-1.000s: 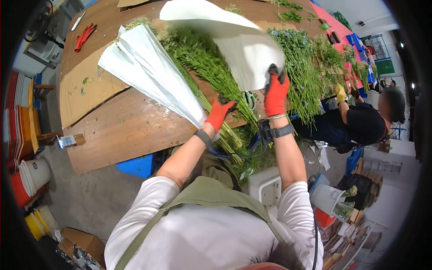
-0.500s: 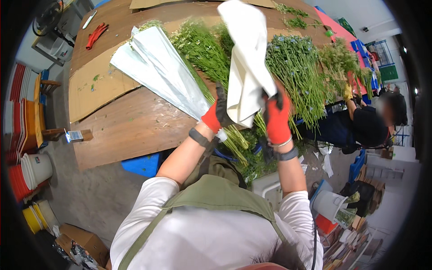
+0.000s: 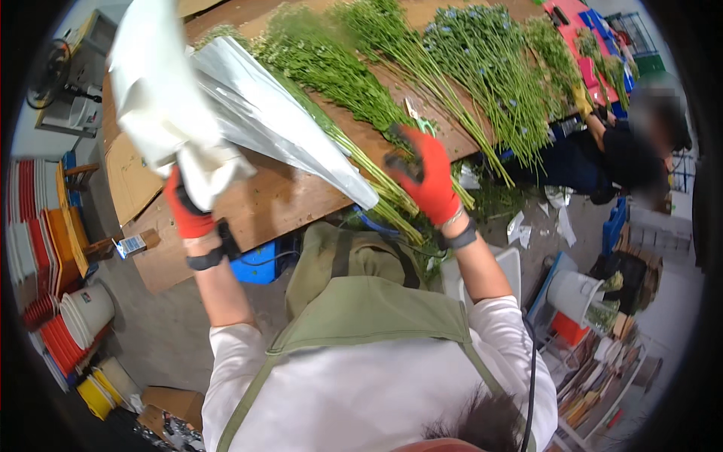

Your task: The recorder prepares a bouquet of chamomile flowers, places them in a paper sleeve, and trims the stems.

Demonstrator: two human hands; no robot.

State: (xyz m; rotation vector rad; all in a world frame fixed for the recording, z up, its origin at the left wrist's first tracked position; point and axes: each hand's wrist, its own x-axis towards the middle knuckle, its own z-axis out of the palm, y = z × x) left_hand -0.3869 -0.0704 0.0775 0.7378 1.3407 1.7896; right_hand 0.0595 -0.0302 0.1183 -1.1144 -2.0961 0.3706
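Observation:
My left hand [image 3: 188, 203], in a red and black glove, is closed on the lower end of a white wrapping sheet [image 3: 154, 87]. The sheet stands up crumpled over the table's left side, its top blurred. Beside it lies a translucent white flower sleeve [image 3: 279, 128], its narrow end toward me. My right hand [image 3: 428, 177], gloved alike, hovers over the stem ends of a leafy green bunch [image 3: 331, 83], its fingers curved and apart with nothing between them. Just beyond its fingertips lie scissors [image 3: 420, 119] with pale green handles.
Blue-flowered stems [image 3: 482, 68] spread across the wooden table [image 3: 248, 218] on the right. A co-worker [image 3: 602, 151] in dark clothes stands at the table's right side. Stacked buckets [image 3: 86, 313] stand at left on the floor; a white bin [image 3: 574, 294] is at right.
My left hand has carried the white sheet from the middle to the left. My right hand has let go of it and moved slightly left, uncovering the scissors and stems.

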